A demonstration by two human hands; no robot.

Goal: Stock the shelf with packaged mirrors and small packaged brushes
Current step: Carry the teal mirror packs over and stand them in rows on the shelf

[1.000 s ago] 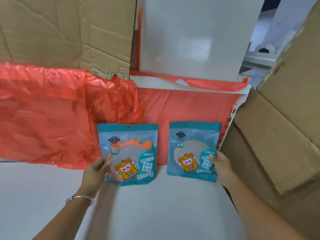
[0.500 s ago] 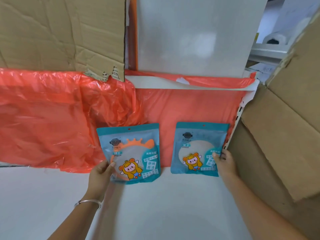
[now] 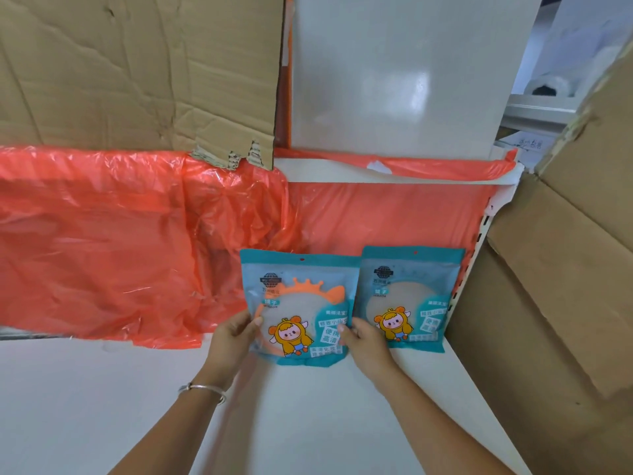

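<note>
The crowned mirror pack point(image 3: 301, 303) stands upright on the shelf point(image 3: 308, 423), long axis 12 to 6, its lower edges pinched by both grips: left hand point(image 3: 233, 337) at 9 o'clock, right hand point(image 3: 366, 341) at 3. The other mirror pack point(image 3: 411, 296) leans on the orange plastic point(image 3: 102, 241) at 3 o'clock, edges touching, so the right hand sits nearer that seam.

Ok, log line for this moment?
left hand: grips orange-framed mirror pack, left edge | right hand: grips same pack, right edge | second mirror pack: unheld, standing at shelf right end
</note>
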